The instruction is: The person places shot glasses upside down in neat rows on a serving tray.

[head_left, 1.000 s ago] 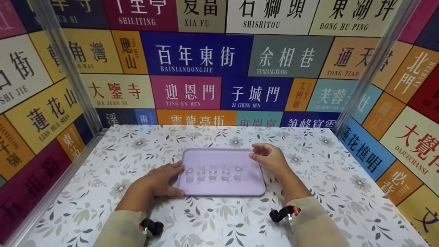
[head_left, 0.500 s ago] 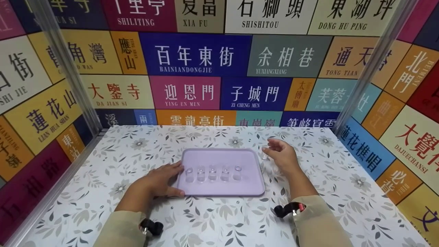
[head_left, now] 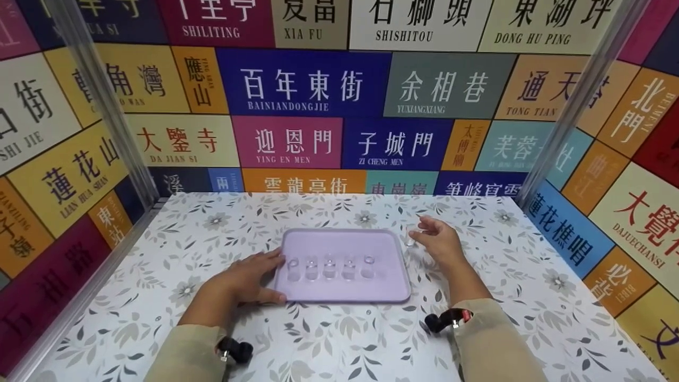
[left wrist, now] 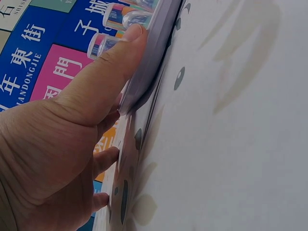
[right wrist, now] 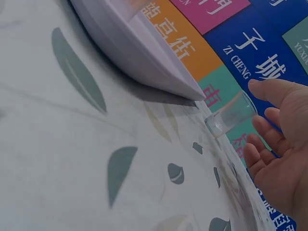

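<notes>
Several small clear shot glasses (head_left: 329,269) stand in a row on a lilac tray (head_left: 345,293). My left hand (head_left: 241,280) rests at the tray's left end, its thumb by the near corner and its fingers reaching along the side. In the left wrist view the thumb (left wrist: 108,72) lies against the tray's rim. Beyond the tray's right side, one more shot glass (right wrist: 232,115) stands on the tablecloth. My right hand (head_left: 437,241) is right beside this glass, thumb and fingers spread apart at its rim.
The table (head_left: 339,345) has a white cloth with grey leaves and flowers. Colourful panels with place names (head_left: 302,82) cover the walls behind and at both sides. Clear corner posts (head_left: 575,114) rise at the table's back corners.
My right hand has moved right, from over the tray's far right corner to the tablecloth beside it. The lone glass there now shows more clearly. My left hand and the tray stay put.
</notes>
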The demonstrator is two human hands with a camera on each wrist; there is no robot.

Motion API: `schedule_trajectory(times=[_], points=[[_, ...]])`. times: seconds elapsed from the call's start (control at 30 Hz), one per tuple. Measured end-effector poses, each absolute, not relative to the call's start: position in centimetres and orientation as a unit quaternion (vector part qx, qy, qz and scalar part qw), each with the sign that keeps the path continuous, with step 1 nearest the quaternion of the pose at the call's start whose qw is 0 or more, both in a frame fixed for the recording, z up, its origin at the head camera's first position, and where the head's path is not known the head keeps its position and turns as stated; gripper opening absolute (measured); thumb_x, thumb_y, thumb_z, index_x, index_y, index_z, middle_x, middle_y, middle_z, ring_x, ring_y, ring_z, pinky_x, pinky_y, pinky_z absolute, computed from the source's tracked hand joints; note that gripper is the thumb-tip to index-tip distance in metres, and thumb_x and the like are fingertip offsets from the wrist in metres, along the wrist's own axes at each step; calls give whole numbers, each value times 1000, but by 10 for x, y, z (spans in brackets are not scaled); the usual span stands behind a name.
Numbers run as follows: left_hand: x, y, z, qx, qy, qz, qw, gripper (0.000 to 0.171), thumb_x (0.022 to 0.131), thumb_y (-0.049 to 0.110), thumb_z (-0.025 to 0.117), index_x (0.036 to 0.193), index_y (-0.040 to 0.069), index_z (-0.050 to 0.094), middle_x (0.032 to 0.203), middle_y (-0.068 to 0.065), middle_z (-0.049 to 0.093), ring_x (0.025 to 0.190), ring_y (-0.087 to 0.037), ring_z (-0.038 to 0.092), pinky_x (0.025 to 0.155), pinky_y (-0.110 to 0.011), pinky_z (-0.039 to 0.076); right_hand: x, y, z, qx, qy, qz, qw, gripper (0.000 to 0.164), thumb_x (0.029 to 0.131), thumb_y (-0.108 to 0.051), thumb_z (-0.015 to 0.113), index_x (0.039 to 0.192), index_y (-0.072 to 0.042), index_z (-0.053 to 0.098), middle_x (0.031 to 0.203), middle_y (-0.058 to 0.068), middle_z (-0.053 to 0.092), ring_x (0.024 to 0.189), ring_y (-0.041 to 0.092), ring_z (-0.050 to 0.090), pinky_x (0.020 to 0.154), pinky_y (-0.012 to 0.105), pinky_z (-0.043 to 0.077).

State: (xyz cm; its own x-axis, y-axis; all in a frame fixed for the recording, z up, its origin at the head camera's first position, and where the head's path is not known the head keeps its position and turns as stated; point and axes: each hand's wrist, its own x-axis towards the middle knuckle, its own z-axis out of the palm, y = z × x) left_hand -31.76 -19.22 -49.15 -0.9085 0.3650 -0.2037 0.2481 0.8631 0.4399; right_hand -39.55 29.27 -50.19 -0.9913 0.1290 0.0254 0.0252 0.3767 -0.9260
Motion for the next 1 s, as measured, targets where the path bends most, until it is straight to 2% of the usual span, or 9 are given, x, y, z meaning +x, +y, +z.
schedule_trajectory(times=[0.23,0.43,0.67,1.0], points=[[-317,-191,-492,163,953,209,147,112,77,73,82,169,36,32,181,14,15,170,-35,12,136,-69,6,-404,295,-508,-46,-836,547,23,71,94,-27,83,157,-9,54,154,14,60,143,32,54,121,44,48],[-318,-192,-493,163,953,210,144,112,76,74,83,169,37,32,181,15,16,170,-34,13,135,-69,8,-406,293,-514,-37,-846,532,5,71,92,-25,85,155,-9,57,148,15,61,138,31,55,120,45,47],[-321,-194,-496,170,955,201,137,112,76,74,82,169,34,33,181,13,17,169,-34,15,136,-68,9,-409,293,-520,-36,-888,459,3,65,90,-28,85,148,-8,64,148,21,62,139,38,57,123,51,46],[-320,-193,-493,168,954,205,142,111,77,72,83,169,35,32,181,14,16,170,-34,13,136,-67,8,-407,294,-521,-33,-897,440,11,49,93,-28,81,135,-6,71,134,20,70,125,35,64,114,50,53]])
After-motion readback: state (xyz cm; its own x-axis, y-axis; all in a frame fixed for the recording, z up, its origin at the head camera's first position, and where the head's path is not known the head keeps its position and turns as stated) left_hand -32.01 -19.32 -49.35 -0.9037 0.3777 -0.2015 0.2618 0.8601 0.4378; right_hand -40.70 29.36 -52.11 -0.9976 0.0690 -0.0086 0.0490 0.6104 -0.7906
